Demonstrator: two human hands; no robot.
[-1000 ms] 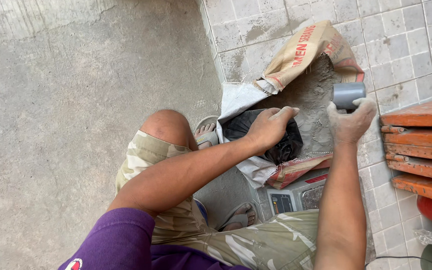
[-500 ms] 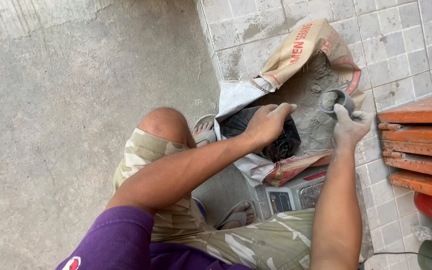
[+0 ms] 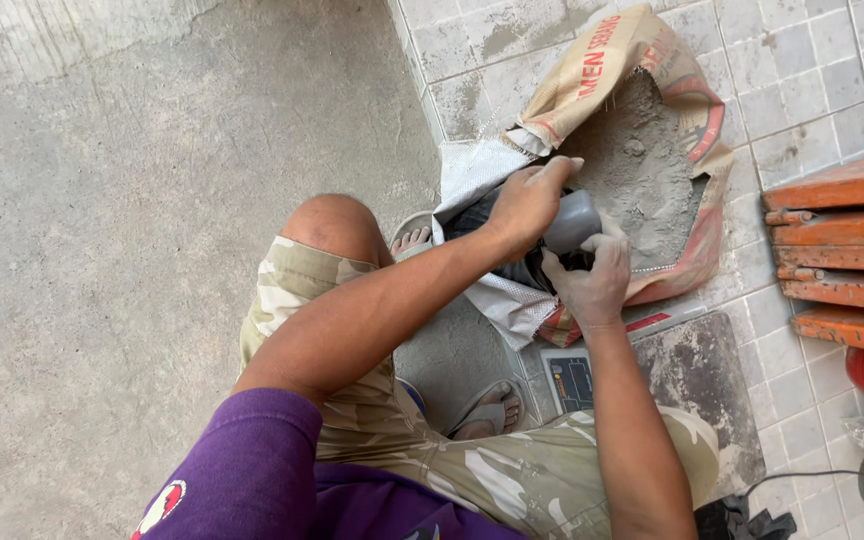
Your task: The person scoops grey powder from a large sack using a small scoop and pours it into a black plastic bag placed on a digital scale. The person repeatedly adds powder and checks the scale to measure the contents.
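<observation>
Here a grey cup [image 3: 574,220] is clasped by the right hand [image 3: 592,282] fingers; the left hand [image 3: 530,200] fingers are curled over it, near the cement sack [image 3: 642,150].

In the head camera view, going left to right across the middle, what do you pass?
Bare concrete floor → bent knee → left hand → grey cup → grey powder in the open sack → orange wooden planks.
</observation>
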